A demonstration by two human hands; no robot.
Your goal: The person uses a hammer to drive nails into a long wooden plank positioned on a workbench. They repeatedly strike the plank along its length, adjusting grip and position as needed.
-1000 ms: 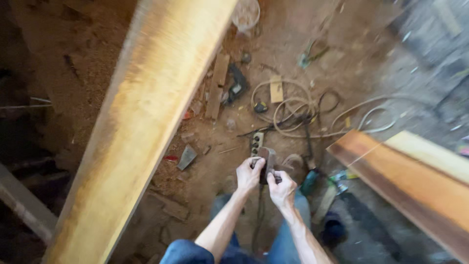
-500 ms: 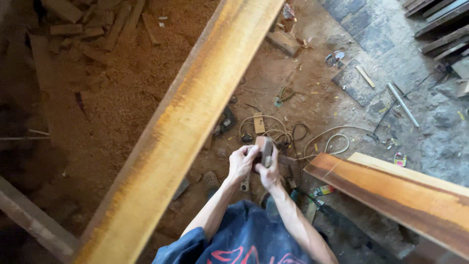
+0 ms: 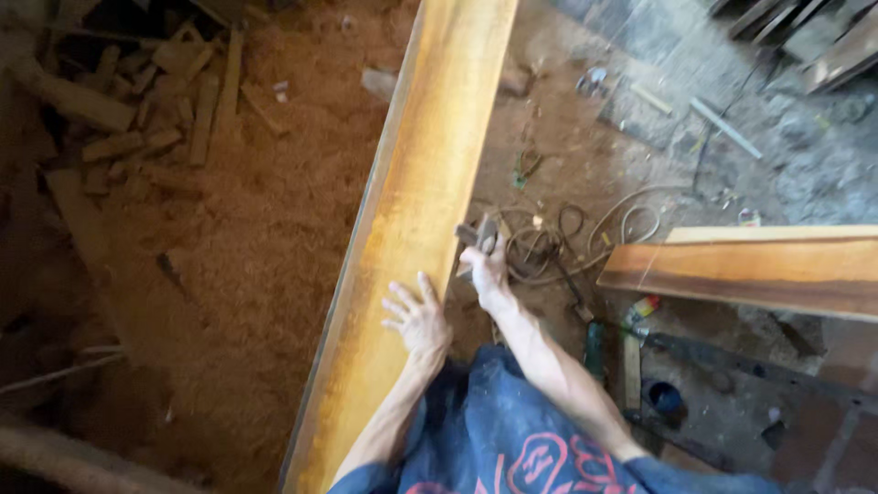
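Yellow-orange wood: long plank (image 3: 416, 210) running up the view, left hand (image 3: 416, 318) flat on its near part, fingers (image 3: 401, 297) spread. Right hand (image 3: 487, 267) just right of the plank's edge, fingers curled around a small dark metal tool (image 3: 482, 236) held against that edge. Coiled cable (image 3: 558, 240) on the floor just beyond the right fingers; sawdust (image 3: 265, 229) well left of the left fingers. Best done, by judgement, with steady downward pressure from the flat palm and the tool kept square to the edge.

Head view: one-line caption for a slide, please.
Left hand flat on a long plank; right hand grips a small tool.
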